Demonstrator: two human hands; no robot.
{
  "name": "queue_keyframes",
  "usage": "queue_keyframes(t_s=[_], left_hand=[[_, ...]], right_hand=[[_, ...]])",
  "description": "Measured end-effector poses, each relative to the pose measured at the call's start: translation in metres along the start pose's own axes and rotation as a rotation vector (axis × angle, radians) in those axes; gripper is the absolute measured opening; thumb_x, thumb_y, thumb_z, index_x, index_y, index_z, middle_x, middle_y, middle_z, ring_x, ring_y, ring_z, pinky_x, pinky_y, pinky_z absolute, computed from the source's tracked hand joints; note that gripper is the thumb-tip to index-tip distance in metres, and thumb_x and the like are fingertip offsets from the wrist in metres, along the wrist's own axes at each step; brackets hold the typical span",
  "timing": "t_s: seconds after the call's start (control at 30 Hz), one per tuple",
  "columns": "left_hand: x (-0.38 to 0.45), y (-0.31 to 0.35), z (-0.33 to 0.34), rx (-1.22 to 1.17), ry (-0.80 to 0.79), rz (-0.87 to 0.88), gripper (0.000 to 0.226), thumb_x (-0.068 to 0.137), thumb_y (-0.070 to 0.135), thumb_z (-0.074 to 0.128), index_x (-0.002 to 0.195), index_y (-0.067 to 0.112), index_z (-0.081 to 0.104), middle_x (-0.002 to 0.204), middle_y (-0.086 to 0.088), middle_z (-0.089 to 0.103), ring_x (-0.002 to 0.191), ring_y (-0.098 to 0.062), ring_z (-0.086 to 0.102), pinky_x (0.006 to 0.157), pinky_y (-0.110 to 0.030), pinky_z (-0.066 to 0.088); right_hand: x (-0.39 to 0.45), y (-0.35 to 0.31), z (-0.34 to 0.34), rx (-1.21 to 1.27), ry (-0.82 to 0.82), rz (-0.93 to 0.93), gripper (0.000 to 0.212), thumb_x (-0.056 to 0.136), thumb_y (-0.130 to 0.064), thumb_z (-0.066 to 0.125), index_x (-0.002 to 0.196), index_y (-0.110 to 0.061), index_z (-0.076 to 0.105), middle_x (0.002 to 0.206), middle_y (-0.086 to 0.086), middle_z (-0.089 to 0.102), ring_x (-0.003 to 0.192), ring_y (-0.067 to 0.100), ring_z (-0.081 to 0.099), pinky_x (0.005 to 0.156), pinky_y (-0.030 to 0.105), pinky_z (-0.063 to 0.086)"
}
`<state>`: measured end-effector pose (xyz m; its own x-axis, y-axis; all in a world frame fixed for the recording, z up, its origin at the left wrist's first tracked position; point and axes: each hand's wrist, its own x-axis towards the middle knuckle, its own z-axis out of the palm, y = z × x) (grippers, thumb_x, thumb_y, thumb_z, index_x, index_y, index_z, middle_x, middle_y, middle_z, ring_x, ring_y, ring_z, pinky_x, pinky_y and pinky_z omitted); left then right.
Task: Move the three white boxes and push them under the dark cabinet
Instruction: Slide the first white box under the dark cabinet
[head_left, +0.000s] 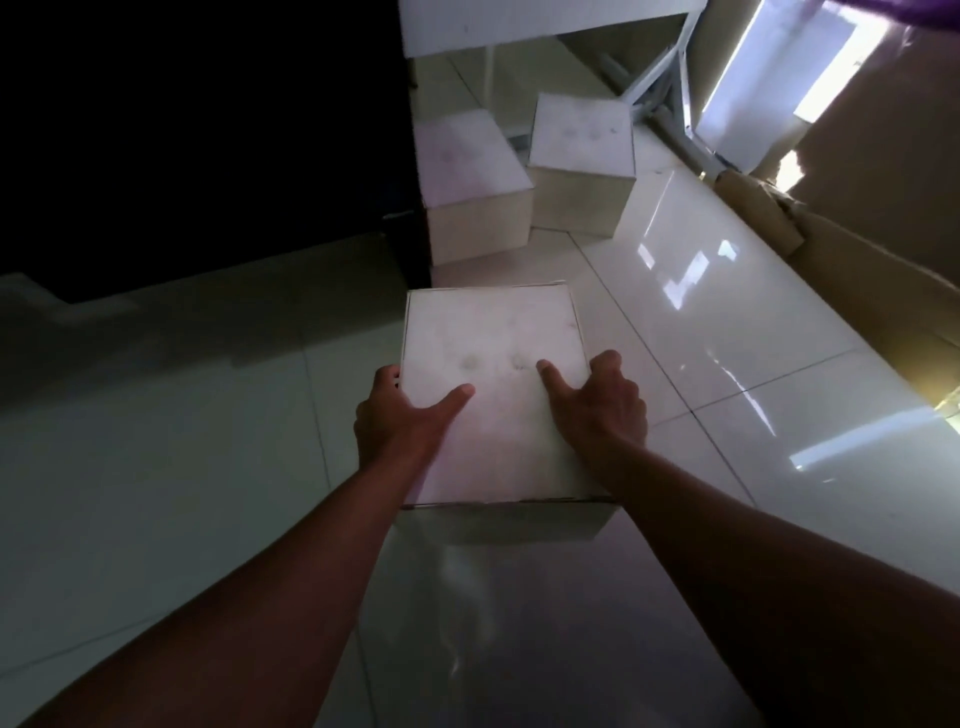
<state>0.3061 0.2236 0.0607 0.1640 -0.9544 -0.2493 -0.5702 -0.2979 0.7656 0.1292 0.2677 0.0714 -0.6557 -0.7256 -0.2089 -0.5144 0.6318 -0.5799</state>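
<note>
A white box (493, 338) is in the middle of the view, just above the glossy tiled floor. My left hand (400, 415) grips its left side with the thumb on the lid. My right hand (597, 405) grips its right side, thumb on top too. Two more white boxes stand on the floor farther away: one (467, 166) against the edge of the dark cabinet (208, 130), the other (582, 140) to its right, turned at an angle. The dark cabinet fills the upper left.
Flattened brown cardboard (857, 234) leans along the right side. A white metal frame (670, 78) and a white shelf or table (519, 26) stand at the back. Pale floor tiles (727, 312) lie between the boxes and the cardboard.
</note>
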Motion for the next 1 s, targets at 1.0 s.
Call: queue_keyframes(t_s=[1.0], left_hand=[[0.103, -0.116, -0.03, -0.122, 0.281, -0.161, 0.09, 0.059, 0.062, 0.081, 0.136, 0.032, 0.044, 0.126, -0.005, 0.06, 0.112, -0.028, 0.06, 0.083, -0.031, 0.048]], right_hand=[[0.039, -0.067, 0.167, 0.002, -0.208, -0.21, 0.062, 0.091, -0.064, 0.052, 0.131, -0.018, 0.041, 0.119, 0.014, 0.062, 0.103, 0.035, 0.06, 0.089, 0.048, 0.052]])
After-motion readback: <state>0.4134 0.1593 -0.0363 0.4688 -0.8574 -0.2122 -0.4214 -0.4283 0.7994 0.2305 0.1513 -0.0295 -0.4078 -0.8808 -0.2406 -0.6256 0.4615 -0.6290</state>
